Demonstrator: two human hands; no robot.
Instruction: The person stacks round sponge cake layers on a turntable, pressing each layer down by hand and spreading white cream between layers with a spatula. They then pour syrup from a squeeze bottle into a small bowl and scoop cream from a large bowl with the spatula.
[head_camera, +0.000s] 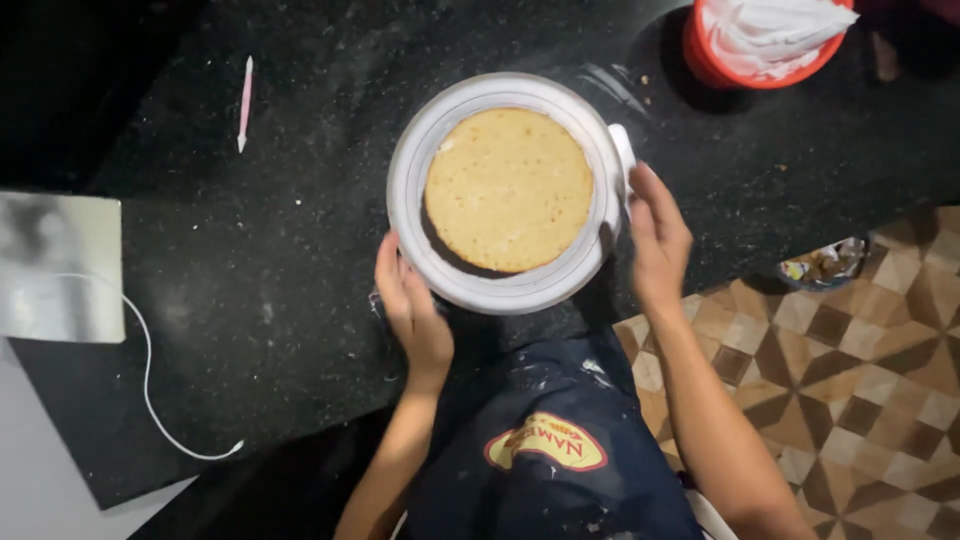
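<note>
Both hands lie open-palmed against the turntable rim on the black counter: left hand at its near-left edge, right hand at its right. A round cake sits on top.

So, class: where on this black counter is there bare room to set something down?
Free: the counter between the pink tool, the turntable and the white cable. Crowded: around the turntable, flanked by the left hand and right hand, with the red bowl close behind.

bare counter left, red tub right
</note>
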